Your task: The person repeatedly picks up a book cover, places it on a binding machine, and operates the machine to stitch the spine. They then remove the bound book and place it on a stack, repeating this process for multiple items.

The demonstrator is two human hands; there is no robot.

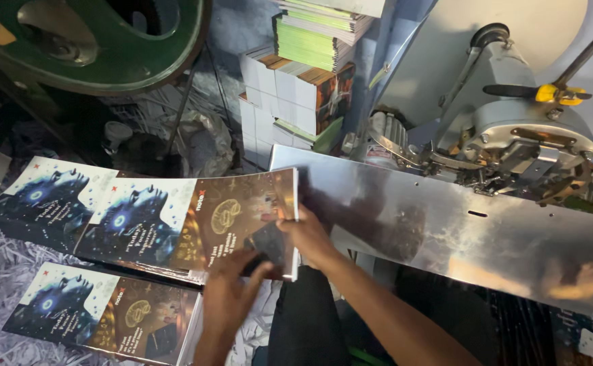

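We grip a stack of printed booklet covers (pixel 242 224) with both hands: left hand (pixel 232 281) pressing its near face, right hand (pixel 308 237) clasping its right edge, squaring it against the shiny metal machine table (pixel 459 230). More cover stacks (pixel 100 312) lie left.

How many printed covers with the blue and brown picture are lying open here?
3: one held by both hands, one left of it, one in front. More may lie hidden beneath.
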